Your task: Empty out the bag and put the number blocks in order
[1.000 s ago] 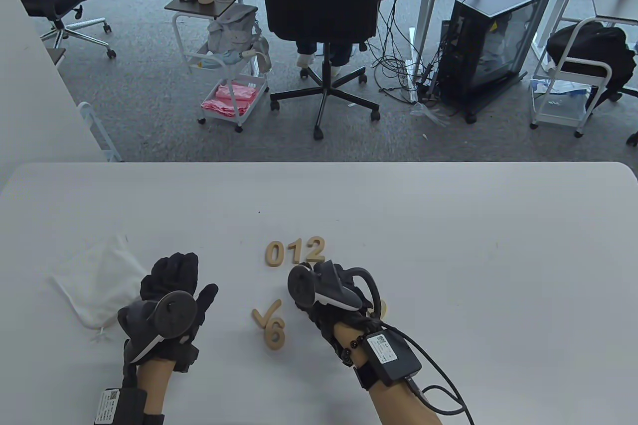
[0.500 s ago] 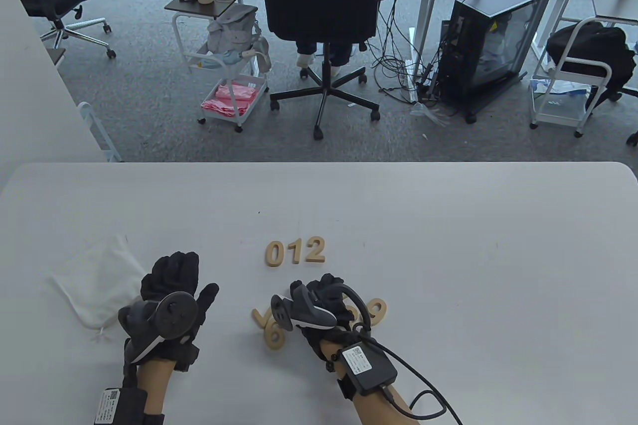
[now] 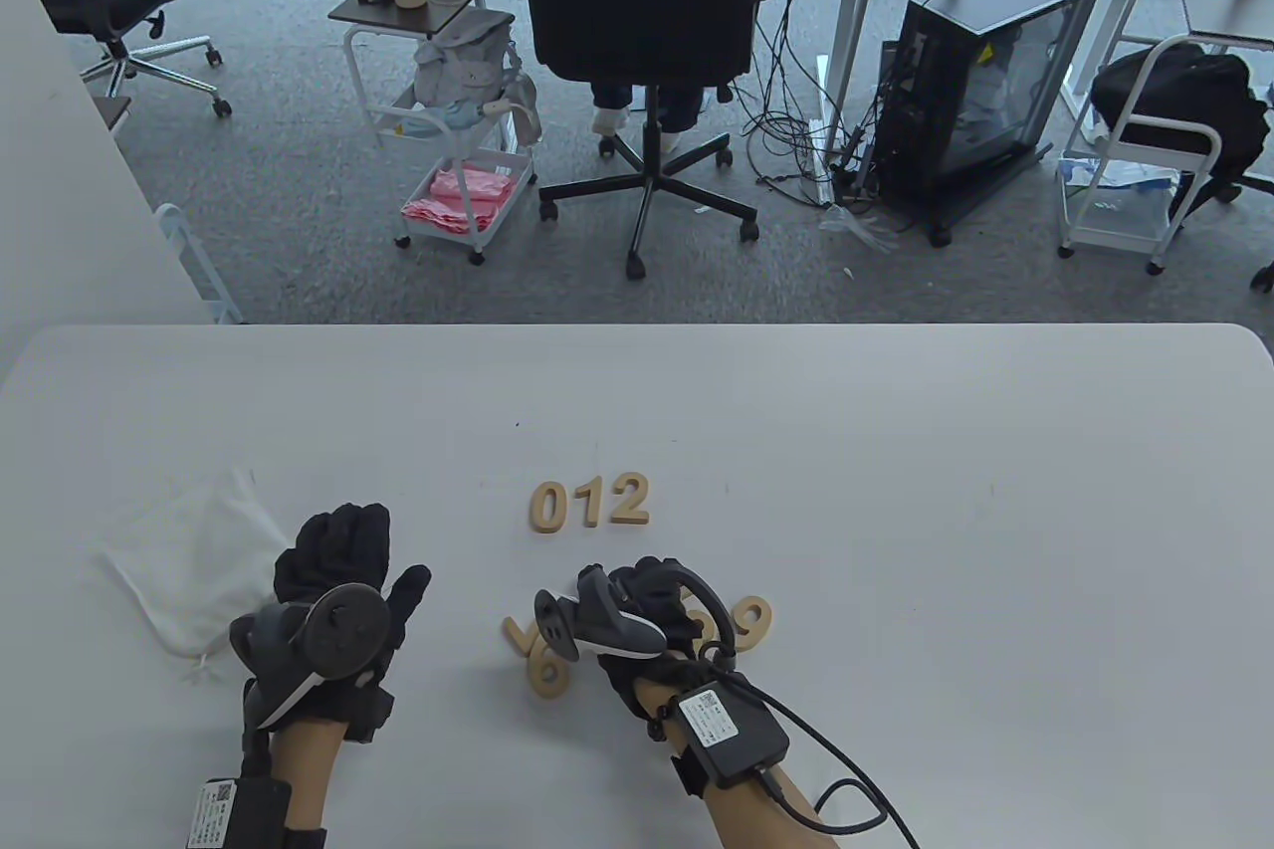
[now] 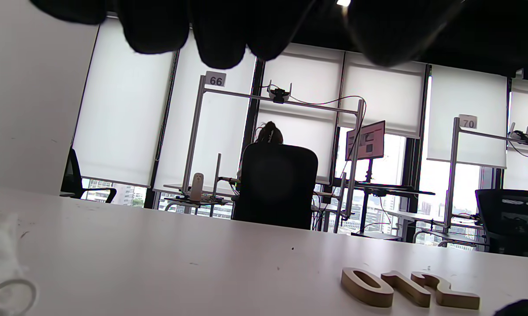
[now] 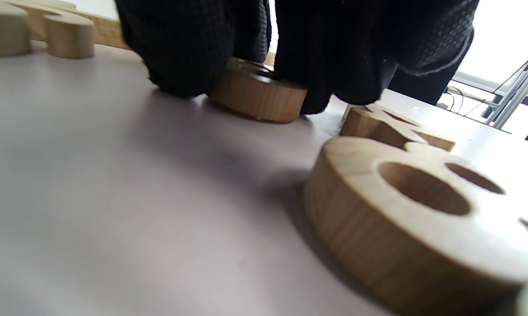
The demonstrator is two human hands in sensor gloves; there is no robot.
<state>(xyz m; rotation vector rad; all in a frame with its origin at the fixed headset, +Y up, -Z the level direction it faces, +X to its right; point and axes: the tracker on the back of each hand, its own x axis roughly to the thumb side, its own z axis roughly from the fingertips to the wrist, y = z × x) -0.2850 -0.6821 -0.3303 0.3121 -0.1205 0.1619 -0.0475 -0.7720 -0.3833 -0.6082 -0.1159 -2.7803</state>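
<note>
Wooden blocks 0, 1 and 2 point(image 3: 589, 502) lie in a row on the white table point(image 3: 896, 451); they also show in the left wrist view point(image 4: 408, 287). In front of them lie a 7 point(image 3: 518, 635), a 6 point(image 3: 547, 673) and a 9 point(image 3: 748, 623). My right hand point(image 3: 652, 605) is down among these loose blocks. In the right wrist view its fingertips point(image 5: 189, 74) close around a rounded wooden block point(image 5: 257, 94) that lies flat on the table. My left hand point(image 3: 343, 560) rests on the table beside the white bag point(image 3: 194, 565), fingers loosely curled, holding nothing.
More loose blocks lie close to the right hand point(image 5: 422, 206). The table's near edge is just below the wrists. A black office chair point(image 3: 637, 13) stands beyond the far edge.
My right hand has drawn back from the 0-1-2 row, toward me and slightly left, and come down on the loose blocks, covering part of them. The left hand has hardly moved.
</note>
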